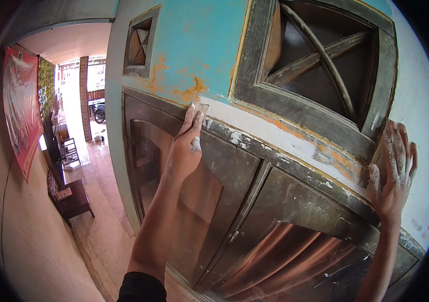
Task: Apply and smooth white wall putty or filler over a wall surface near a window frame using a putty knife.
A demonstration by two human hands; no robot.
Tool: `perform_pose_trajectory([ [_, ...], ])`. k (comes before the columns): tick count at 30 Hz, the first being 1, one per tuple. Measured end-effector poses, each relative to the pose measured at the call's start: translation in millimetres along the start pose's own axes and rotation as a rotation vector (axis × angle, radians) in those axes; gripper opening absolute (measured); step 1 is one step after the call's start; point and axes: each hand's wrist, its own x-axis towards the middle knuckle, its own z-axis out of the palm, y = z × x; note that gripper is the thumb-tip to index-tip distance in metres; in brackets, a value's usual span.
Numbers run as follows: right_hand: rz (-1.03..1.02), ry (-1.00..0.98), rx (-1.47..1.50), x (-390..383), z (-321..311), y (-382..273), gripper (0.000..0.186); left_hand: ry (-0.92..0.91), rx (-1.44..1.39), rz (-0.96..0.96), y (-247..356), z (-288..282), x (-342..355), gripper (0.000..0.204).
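My left hand (186, 146) reaches up to the wall strip just above the dark wooden window frame. Its fingers press a small flat greyish piece (202, 107) against the wall; the exact kind is unclear. White dust coats the fingers and thumb. Beside it runs a white filled band (254, 121) with orange-brown patches, below turquoise paint (199, 45). My right hand (393, 166) lies with fingers stretched against the white wall by the lower right corner of the vent frame (315, 116), dusty too, with nothing clearly held.
Below are closed dark window shutters (244, 166) with glass and a brown curtain (285, 256). A smaller vent (140, 43) sits at upper left. Along the left passage are a red banner (22, 105), a dark low table (73, 199) and a tiled floor (106, 216); a motorbike (99, 111) stands beyond.
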Motion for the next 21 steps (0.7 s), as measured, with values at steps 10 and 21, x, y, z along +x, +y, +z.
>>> perform_pose_trajectory([
  [10, -0.021, -0.015, 0.010, 1, -2, -1, 0.061, -0.035, 0.071, 0.079, -10, -11, 1, 0.066],
  [21, 0.023, -0.009, -0.015, 1, -1, 0, 0.063, -0.046, 0.133, 0.188, -26, -14, 5, 0.060],
])
